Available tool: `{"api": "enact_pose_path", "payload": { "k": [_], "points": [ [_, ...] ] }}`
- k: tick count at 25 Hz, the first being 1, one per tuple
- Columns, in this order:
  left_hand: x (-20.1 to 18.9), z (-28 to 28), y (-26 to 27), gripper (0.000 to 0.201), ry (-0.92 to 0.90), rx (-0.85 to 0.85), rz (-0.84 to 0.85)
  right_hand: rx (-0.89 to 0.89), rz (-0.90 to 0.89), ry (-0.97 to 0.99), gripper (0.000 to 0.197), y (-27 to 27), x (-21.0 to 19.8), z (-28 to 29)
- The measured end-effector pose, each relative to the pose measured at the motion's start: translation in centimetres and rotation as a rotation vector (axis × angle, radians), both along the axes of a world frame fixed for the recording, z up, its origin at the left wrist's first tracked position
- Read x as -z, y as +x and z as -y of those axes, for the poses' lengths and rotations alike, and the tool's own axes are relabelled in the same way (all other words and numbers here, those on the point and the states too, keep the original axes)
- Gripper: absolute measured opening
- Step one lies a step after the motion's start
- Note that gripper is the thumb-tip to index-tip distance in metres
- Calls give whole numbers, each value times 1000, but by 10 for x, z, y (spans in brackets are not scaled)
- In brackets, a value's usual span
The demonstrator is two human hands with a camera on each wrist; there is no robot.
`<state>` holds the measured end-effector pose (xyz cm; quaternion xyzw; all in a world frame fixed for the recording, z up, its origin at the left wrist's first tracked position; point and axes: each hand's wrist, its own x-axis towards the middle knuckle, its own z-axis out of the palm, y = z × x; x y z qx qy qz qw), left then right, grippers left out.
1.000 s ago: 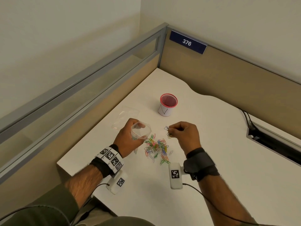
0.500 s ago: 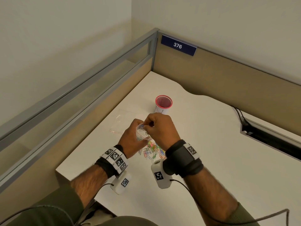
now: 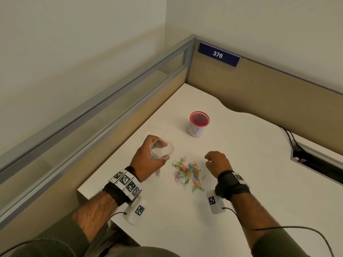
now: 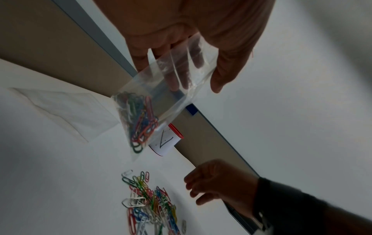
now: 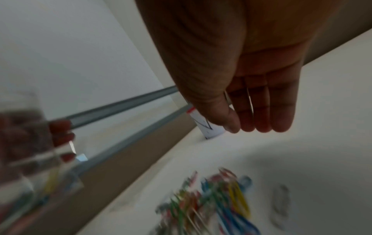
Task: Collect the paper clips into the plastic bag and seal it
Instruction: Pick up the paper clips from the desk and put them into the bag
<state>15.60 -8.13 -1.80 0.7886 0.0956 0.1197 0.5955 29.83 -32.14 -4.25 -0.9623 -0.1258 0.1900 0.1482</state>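
Clear plastic bag sits in the left hand, fingers curled round its open mouth, held above the white tabletop; several coloured clips already lie at its bottom. Loose paper clips lie heaped on the tabletop between the hands. The right hand hovers just beside the heap, fingers together, loosely bent, holding nothing. A red-rimmed cup stands farther back.
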Motion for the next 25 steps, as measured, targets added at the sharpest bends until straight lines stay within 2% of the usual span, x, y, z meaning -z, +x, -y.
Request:
{"api": "enact_pose_path", "payload": {
  "k": [2,5,10,13,16,19,22,25],
  "points": [
    [0,-7,-2,44,-4,-12,3,4,-37,-47,33,-6,21,-6],
    [0,-16,-1,44,-3,-31,-3,-93,-6,-127,28,-23,35,-26],
    [-3,-29,9,44,9,-24,8,-71,58,35,29,-12,29,-51],
    [-7,-36,18,44,14,-6,14,-263,14,107,32,-8,29,-75],
    [-11,-39,24,44,20,3,12,-468,-18,48,32,-19,39,-95],
    [-9,-40,27,45,15,14,7,-524,56,-4,21,-26,49,-90],
    [-7,-40,30,46,9,23,1,-480,80,-9,18,-25,47,-58],
    [-2,-36,32,45,-4,22,-4,-187,127,187,17,-14,35,-17]
  ]
}}
